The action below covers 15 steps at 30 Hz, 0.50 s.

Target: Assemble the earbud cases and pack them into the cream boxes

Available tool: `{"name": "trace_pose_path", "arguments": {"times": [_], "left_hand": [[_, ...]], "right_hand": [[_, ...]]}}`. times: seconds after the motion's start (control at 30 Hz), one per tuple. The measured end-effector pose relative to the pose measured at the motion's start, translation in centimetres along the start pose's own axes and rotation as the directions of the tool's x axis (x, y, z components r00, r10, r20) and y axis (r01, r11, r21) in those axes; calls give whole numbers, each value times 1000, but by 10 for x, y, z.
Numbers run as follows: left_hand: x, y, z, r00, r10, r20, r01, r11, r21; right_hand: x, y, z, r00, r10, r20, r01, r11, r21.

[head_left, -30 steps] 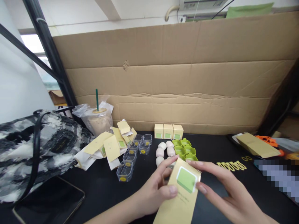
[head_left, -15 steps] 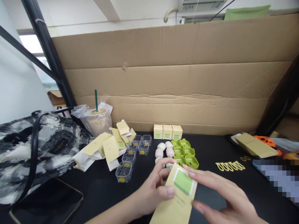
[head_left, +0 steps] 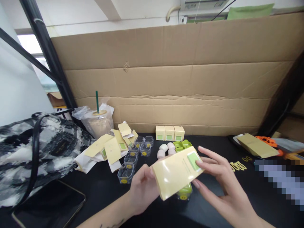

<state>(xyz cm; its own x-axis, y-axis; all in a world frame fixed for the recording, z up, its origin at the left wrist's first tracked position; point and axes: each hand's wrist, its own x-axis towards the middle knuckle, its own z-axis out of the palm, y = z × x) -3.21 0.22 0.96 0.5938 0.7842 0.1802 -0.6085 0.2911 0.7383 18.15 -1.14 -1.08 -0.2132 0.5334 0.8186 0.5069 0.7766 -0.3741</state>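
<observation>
A flat pale-yellow card sleeve with a green square label [head_left: 177,172] is held above the black counter [head_left: 99,190], tilted so its labelled end points up and to the right. It looks light and thin, stiff enough to keep its plane but easy to crease, and its glossy face may be a little slick; the short ends and long edges seem the safest places to pinch it, away from the label.

The left hand [head_left: 142,190] grips the sleeve's lower left end, fingers closed on it from behind. The right hand [head_left: 219,180] holds the labelled end, fingers half spread, with fingertips [head_left: 198,163] on the green square.

Just under the sleeve, a small clear plastic cup holding a lime-green piece [head_left: 184,192] stands on the counter (only its lower part shows). Behind the sleeve lie pale pink rounded lumps [head_left: 163,151] and lime-green moulded trays [head_left: 181,144], and farther back three small cream boxes with green labels [head_left: 169,133] stand against the brown cardboard wall [head_left: 180,79]. Left of the sleeve sit empty clear plastic cups with yellow stickers [head_left: 131,158], then a loose pile of flat yellow sleeves [head_left: 109,148]. Right of the sleeve lie thin yellow rings [head_left: 238,165].
</observation>
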Motion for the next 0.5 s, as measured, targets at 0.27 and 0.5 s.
{"name": "trace_pose_path", "arguments": {"times": [0.27,0.5], "left_hand": [[0,-12,-11,990,66,125,-118,877,466],[4,-2,-6,886,361,-292,-138,805,577]], "right_hand": [[-1,-6,4,996,14,85,-16,1000,15],[7,-6,4,955,128,266,-162,981,109]]}}
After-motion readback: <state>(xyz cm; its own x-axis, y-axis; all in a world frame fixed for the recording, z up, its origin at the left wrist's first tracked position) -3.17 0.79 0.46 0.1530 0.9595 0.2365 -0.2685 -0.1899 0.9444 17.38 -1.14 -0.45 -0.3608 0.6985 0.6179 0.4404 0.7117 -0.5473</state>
